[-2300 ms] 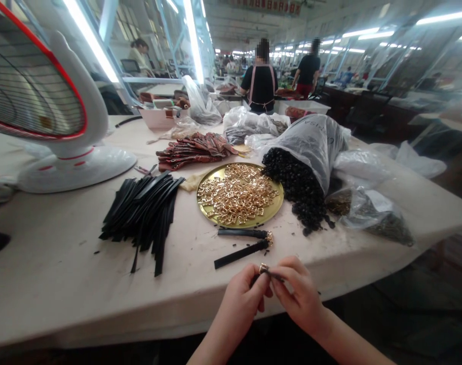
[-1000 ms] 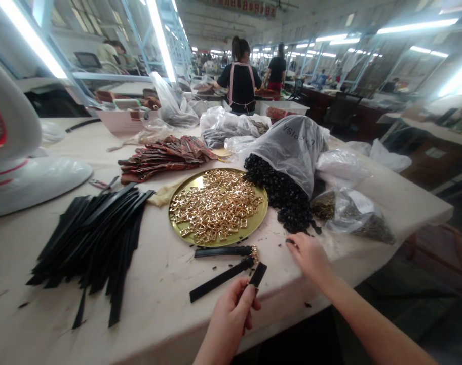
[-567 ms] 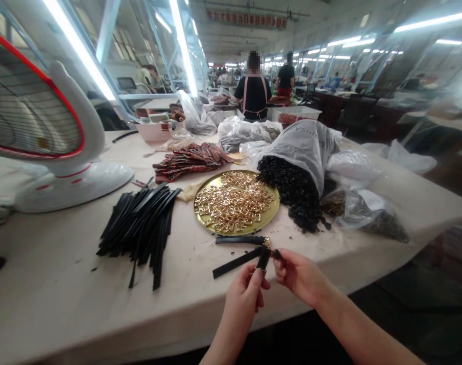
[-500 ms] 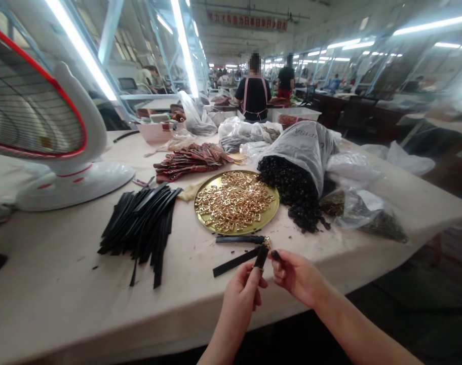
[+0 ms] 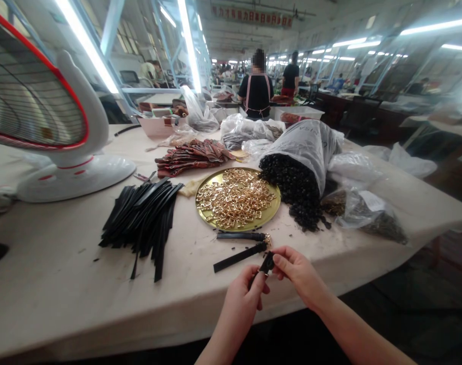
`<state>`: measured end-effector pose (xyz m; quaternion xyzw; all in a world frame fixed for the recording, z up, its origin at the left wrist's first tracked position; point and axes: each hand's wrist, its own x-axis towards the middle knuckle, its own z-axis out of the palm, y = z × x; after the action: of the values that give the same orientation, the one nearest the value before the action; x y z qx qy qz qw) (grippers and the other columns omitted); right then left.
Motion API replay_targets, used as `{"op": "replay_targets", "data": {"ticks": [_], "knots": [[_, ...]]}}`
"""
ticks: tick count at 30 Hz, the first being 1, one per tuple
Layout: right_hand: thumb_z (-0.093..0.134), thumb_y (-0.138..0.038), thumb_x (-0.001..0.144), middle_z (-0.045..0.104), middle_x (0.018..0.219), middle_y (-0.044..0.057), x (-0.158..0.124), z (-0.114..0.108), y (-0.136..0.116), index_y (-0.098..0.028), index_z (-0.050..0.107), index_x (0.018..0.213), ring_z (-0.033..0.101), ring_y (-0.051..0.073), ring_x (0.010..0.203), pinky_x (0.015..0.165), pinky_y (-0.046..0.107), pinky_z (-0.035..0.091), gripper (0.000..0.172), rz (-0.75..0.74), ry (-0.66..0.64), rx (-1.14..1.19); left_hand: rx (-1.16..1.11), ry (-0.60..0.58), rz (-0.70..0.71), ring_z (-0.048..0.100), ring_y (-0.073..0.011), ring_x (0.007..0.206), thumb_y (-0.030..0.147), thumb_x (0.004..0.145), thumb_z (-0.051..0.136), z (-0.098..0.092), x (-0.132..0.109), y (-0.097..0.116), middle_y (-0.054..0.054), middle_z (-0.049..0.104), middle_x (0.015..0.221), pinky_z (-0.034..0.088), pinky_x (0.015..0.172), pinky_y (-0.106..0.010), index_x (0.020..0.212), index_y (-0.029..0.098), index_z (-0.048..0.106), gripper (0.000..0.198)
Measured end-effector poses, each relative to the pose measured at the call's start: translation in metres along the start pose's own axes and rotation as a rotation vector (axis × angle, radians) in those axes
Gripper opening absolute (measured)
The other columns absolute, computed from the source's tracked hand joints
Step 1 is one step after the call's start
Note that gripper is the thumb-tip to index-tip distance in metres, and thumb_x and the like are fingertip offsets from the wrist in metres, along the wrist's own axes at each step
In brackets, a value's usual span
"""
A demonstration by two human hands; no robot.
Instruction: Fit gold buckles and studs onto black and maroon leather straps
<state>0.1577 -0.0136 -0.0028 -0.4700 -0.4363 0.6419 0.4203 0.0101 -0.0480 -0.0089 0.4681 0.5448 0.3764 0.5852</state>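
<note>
My left hand [image 5: 244, 299] pinches the lower end of a short black strap [image 5: 267, 263] at the table's near edge. My right hand [image 5: 297, 271] meets it from the right, fingertips closed on the strap's upper end; whatever small piece it carries is hidden. Just beyond lie two finished black straps with gold buckles [image 5: 240, 247]. A round gold tray [image 5: 212, 217] heaped with gold buckles sits behind them. A pile of long black straps [image 5: 143, 218] lies to the left.
A grey plastic bag spilling small black pieces [image 5: 299, 172] lies right of the tray, with clear bags [image 5: 368, 210] beside it. A white and red fan [image 5: 60, 126] stands at the left. Brown leather pieces [image 5: 193, 154] lie behind. Two people [image 5: 258, 86] stand at far tables.
My right hand reached out to the black pieces by the bag, then came back to the strap. Both hands now pinch the strap together; the left kept hold of it throughout.
</note>
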Motion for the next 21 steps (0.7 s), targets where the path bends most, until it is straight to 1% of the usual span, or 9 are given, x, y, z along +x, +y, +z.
{"op": "replay_targets", "data": {"ticks": [3,5,8,10,11,12,14,17,21], "knots": [[0.06,-0.043,0.077,0.058,0.066,-0.001,0.004,0.0,0.006,-0.017,0.056,0.103,0.054,0.012,0.061,0.056,0.024,0.044,0.037,-0.058,0.009,-0.084,0.01,0.015,-0.001,0.042,-0.0052,0.038,0.041,0.082,0.045,0.002,0.004,-0.001,0.002,0.056,0.063,0.03,0.038,-0.017,0.085,0.017,0.054,0.026],[0.052,-0.038,0.083,0.057,0.07,0.0,0.006,0.0,0.01,-0.021,0.054,0.11,0.056,0.014,0.067,0.061,0.026,0.046,0.033,-0.201,0.024,-0.268,0.021,0.019,-0.004,0.042,-0.0053,0.038,0.04,0.082,0.044,0.002,0.007,-0.003,0.002,0.056,0.062,0.03,0.037,-0.017,0.084,0.017,0.053,0.025],[0.045,-0.028,0.087,0.06,0.084,0.004,0.007,-0.003,0.013,-0.024,0.059,0.108,0.057,0.016,0.079,0.071,0.029,0.046,0.025,-0.495,-0.023,-0.636,0.001,0.015,-0.026,0.042,-0.0055,0.037,0.039,0.082,0.044,0.002,0.012,-0.004,0.003,0.055,0.061,0.03,0.036,-0.017,0.084,0.017,0.053,0.024],[0.045,-0.025,0.087,0.061,0.088,0.006,0.009,-0.006,0.015,-0.024,0.06,0.105,0.057,0.017,0.082,0.074,0.03,0.046,0.024,-0.597,-0.087,-0.771,-0.029,0.019,-0.058,0.041,-0.0053,0.036,0.039,0.081,0.045,0.001,0.015,-0.002,0.003,0.055,0.061,0.029,0.035,-0.017,0.083,0.016,0.053,0.024],[0.045,-0.025,0.087,0.062,0.087,0.006,0.011,-0.007,0.015,-0.023,0.06,0.103,0.057,0.017,0.081,0.073,0.03,0.046,0.023,-0.598,-0.093,-0.785,-0.044,0.023,-0.076,0.04,-0.0052,0.036,0.039,0.08,0.045,0.001,0.016,-0.001,0.003,0.054,0.06,0.028,0.035,-0.017,0.083,0.016,0.053,0.024],[0.047,-0.026,0.086,0.062,0.085,0.005,0.012,-0.009,0.016,-0.023,0.06,0.1,0.057,0.017,0.078,0.072,0.03,0.046,0.019,-0.564,-0.075,-0.77,-0.057,0.026,-0.094,0.04,-0.0052,0.036,0.04,0.079,0.046,0.0,0.017,0.0,0.003,0.055,0.06,0.027,0.034,-0.017,0.083,0.016,0.052,0.024],[0.053,-0.03,0.083,0.061,0.076,0.002,0.017,-0.011,0.017,-0.021,0.059,0.088,0.057,0.016,0.07,0.065,0.028,0.046,0.012,-0.407,-0.01,-0.642,-0.073,0.027,-0.11,0.04,-0.0053,0.035,0.04,0.079,0.046,-0.001,0.019,0.003,0.003,0.055,0.06,0.026,0.034,-0.017,0.083,0.017,0.052,0.024],[0.061,-0.038,0.077,0.058,0.069,-0.001,0.025,-0.012,0.017,-0.019,0.055,0.079,0.055,0.013,0.065,0.061,0.025,0.045,0.02,-0.116,0.041,-0.258,-0.056,0.051,-0.071,0.04,-0.0057,0.037,0.04,0.08,0.046,-0.002,0.02,0.005,0.003,0.056,0.062,0.028,0.036,-0.018,0.087,0.018,0.053,0.025],[0.069,-0.042,0.068,0.058,0.074,-0.001,0.03,-0.01,0.016,-0.018,0.057,0.08,0.054,0.011,0.067,0.064,0.024,0.044,0.029,0.117,0.052,0.227,0.037,0.071,0.013,0.045,-0.0078,0.044,0.04,0.083,0.045,-0.001,0.021,0.001,0.003,0.056,0.065,0.034,0.043,-0.019,0.091,0.019,0.055,0.025]]}}
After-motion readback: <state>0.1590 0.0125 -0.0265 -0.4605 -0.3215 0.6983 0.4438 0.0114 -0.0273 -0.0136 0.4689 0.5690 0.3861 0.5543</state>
